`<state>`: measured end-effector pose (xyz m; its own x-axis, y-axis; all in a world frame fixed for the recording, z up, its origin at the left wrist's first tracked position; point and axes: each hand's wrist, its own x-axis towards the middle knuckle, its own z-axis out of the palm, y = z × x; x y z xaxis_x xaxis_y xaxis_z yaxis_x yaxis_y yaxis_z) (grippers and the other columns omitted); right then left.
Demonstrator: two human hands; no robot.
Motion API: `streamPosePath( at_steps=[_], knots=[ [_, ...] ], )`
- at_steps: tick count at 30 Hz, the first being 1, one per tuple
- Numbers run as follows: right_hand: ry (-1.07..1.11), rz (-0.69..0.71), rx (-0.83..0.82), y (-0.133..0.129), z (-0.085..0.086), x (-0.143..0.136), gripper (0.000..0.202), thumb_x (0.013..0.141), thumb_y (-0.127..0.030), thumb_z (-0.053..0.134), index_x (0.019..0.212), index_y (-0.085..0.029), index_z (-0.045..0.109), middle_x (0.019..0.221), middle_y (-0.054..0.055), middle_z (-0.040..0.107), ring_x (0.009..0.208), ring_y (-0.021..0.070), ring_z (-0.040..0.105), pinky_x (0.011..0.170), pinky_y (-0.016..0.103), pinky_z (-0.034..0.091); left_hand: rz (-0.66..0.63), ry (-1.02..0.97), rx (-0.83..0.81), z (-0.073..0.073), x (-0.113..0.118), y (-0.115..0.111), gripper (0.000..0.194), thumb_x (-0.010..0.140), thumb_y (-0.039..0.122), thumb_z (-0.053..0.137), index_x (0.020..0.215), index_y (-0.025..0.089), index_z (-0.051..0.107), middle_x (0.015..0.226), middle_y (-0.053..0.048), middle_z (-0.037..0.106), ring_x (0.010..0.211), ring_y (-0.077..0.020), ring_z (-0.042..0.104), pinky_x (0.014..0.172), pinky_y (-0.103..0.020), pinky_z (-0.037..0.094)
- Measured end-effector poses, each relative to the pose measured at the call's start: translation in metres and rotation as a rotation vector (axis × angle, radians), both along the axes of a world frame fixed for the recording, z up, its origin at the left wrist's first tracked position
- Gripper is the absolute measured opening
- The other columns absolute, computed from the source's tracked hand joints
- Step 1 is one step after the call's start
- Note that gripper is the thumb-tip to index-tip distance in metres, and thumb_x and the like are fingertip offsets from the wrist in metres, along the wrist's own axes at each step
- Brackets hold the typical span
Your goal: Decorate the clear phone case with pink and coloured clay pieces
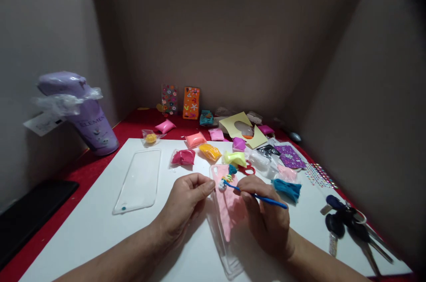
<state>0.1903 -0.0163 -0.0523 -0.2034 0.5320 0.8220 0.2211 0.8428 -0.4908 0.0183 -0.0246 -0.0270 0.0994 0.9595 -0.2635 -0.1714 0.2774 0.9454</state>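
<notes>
Here's the phone case (229,268), right between the two hands! The left hand (188,193) has its upper left edge pinched between thumb and fingers, while the right hand (266,215), on the case's other side, grips a slim blue tool (273,202) like a pen, its tip touching the small decorations near the top of the case.

And what a look: clear plastic, coated over its upper part in soft pink clay (231,215) narrowing to a ragged point, the lower end bare. Up top sit a teal piece (232,169), a yellow striped bit (227,178) and a pale lump (222,185).

Under the case, a white surface (89,237) with red cloth (133,118) around it! Left of the case lies a second clear case (138,184); just beyond it, crimson (183,157), orange (210,152) and yellow packets (234,158); right of it, a teal strip (288,189), then keys (349,220) farther out. Far left of it stands a purple bottle (96,131); well behind it, two decorated cases (191,103) stand before a dim, plain wall (216,29).
</notes>
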Motion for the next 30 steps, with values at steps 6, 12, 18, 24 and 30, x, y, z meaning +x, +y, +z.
streamPosePath(
  at_steps=[6,12,18,24,30],
  knots=[
    [-0.015,-0.008,0.020,-0.0013,-0.0010,0.0006,0.022,0.083,-0.003,0.048,0.098,-0.018,0.054,0.078,0.004,0.058,0.071,0.0183,0.057,0.062,0.035,0.049,0.006,-0.011,0.007,-0.0012,0.0005,-0.0001,0.027,0.073,0.036,0.067,0.064,0.015,0.053,0.039,0.009,0.035,0.034,-0.0023,0.021,0.034,-0.016,0.011],
    [-0.029,-0.007,0.027,-0.0009,-0.0013,0.0013,0.025,0.082,-0.001,0.048,0.098,-0.019,0.054,0.079,0.005,0.058,0.072,0.0183,0.057,0.063,0.035,0.048,0.013,-0.009,0.008,-0.0003,0.0007,-0.0007,0.024,0.074,0.033,0.067,0.064,0.015,0.053,0.040,0.009,0.036,0.035,-0.0020,0.022,0.035,-0.016,0.012],
    [-0.041,-0.004,0.025,-0.0007,-0.0007,0.0008,0.024,0.082,-0.001,0.048,0.096,-0.019,0.054,0.077,0.004,0.057,0.071,0.0183,0.056,0.062,0.035,0.048,0.005,0.009,0.010,-0.0010,0.0005,-0.0010,0.023,0.074,0.031,0.066,0.065,0.015,0.053,0.041,0.009,0.036,0.035,-0.0018,0.022,0.035,-0.016,0.011],
    [-0.038,0.006,0.017,0.0000,-0.0015,0.0005,0.025,0.081,0.000,0.048,0.097,-0.019,0.054,0.078,0.004,0.057,0.071,0.0181,0.056,0.062,0.035,0.047,0.012,0.003,0.006,-0.0008,0.0001,-0.0014,0.023,0.074,0.031,0.066,0.065,0.015,0.053,0.042,0.009,0.035,0.036,-0.0019,0.022,0.035,-0.015,0.012],
    [0.068,0.044,0.055,-0.0023,-0.0010,0.0010,0.030,0.081,0.003,0.045,0.101,-0.016,0.053,0.082,0.005,0.057,0.075,0.0184,0.055,0.065,0.036,0.048,0.001,-0.001,0.009,-0.0018,-0.0004,0.0001,0.023,0.075,0.032,0.065,0.066,0.015,0.052,0.040,0.009,0.035,0.035,-0.0020,0.021,0.035,-0.016,0.012]
  ],
)
